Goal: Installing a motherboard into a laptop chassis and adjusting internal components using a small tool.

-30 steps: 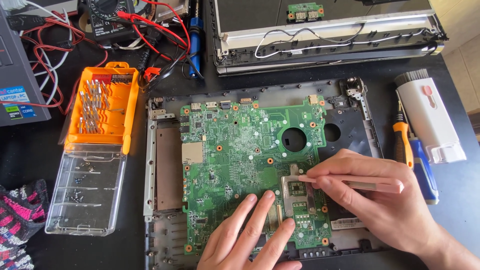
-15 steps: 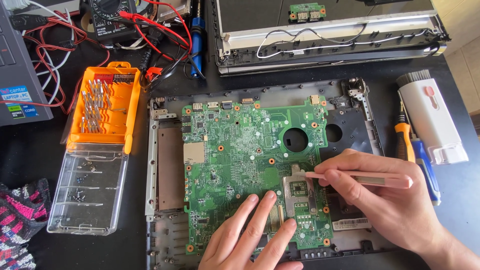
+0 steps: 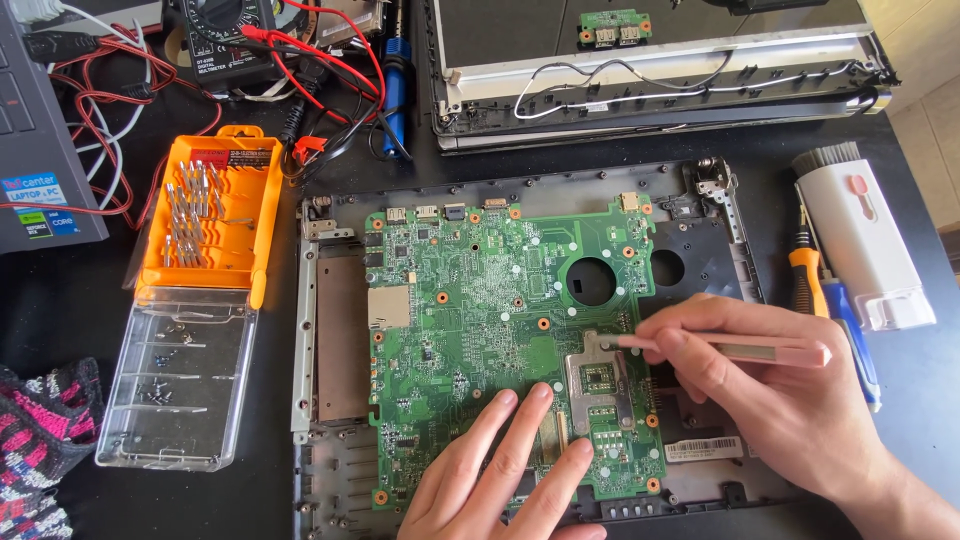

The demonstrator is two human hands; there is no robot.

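A green laptop motherboard lies in a dark laptop base in the middle of the view. My right hand grips a thin pink stick-shaped tool, whose tip touches the top edge of the metal chip frame on the board. My left hand rests flat on the lower part of the board, fingers spread, holding nothing.
An orange screwdriver-bit case with its clear lid open lies at the left. A laptop screen frame lies at the back. A white cleaning brush tool, an orange-handled screwdriver, red wires and patterned cloth surround the base.
My right hand has slid the pink tool's tip a little up along the chip frame. My left hand has stayed pressed on the board.
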